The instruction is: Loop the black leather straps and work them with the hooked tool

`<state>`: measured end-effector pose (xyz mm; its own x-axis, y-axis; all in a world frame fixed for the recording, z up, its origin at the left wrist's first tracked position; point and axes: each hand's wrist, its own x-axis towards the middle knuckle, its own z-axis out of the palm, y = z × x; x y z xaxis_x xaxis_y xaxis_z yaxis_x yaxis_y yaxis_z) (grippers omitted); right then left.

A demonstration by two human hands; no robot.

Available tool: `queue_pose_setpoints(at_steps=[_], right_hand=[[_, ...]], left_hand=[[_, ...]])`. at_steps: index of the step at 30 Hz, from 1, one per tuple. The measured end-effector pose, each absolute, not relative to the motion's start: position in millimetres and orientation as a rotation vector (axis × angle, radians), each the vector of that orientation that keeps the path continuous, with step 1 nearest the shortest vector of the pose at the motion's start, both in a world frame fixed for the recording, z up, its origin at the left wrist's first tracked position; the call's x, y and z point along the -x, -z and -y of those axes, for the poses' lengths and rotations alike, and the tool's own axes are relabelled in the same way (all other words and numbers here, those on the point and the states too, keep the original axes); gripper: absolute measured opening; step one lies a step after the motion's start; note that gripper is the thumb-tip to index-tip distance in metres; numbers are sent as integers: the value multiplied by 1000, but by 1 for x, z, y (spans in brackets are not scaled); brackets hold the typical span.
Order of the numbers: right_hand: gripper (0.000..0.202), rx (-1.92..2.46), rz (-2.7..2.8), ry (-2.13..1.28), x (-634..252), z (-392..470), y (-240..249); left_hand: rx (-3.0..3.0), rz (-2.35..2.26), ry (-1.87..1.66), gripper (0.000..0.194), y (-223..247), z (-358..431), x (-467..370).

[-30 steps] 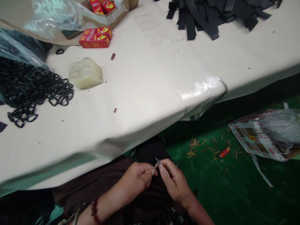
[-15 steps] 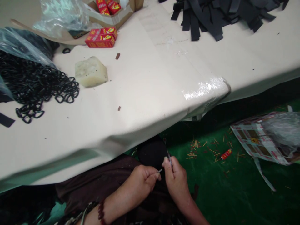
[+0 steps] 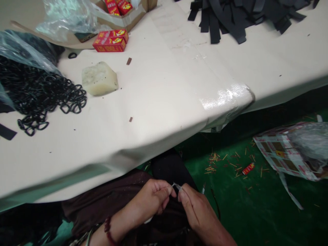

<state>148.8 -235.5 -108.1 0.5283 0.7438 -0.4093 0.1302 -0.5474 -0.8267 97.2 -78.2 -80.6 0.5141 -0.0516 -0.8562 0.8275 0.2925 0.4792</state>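
Over my lap, below the table edge, my left hand (image 3: 159,195) is closed in a pinch on a small pale strip (image 3: 173,185). Its kind is too small to make out. My right hand (image 3: 195,205) is closed around a thin, pointed, greyish tool (image 3: 177,186), whose tip comes up to the pale strip. Fingers hide most of this tool, so I cannot tell its kind. A shiny narrow piece (image 3: 203,188) shows behind the right hand; whether it belongs to the tool is unclear. Dark brown cloth (image 3: 107,201) lies under both hands.
The white-covered table (image 3: 159,102) bears black D-shaped rings (image 3: 73,97), a pale block (image 3: 99,79), red small boxes (image 3: 110,41) and black straps (image 3: 230,20). On the green floor (image 3: 241,212) lie scattered matchsticks (image 3: 214,158), a red packet (image 3: 248,168) and a plastic-lined carton (image 3: 279,153).
My right hand has turned and lowered, bringing the thin tool from pointing upward to pointing left, close to my left fingers. My left hand has barely moved and keeps its pinch.
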Motion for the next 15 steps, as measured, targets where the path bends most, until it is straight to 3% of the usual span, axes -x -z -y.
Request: queue_pose_setpoints(at_steps=[15], right_hand=[[30,1930,772,-1023,-141,234,111]], left_hand=[[-929,-707,724,40,84,70,-94]])
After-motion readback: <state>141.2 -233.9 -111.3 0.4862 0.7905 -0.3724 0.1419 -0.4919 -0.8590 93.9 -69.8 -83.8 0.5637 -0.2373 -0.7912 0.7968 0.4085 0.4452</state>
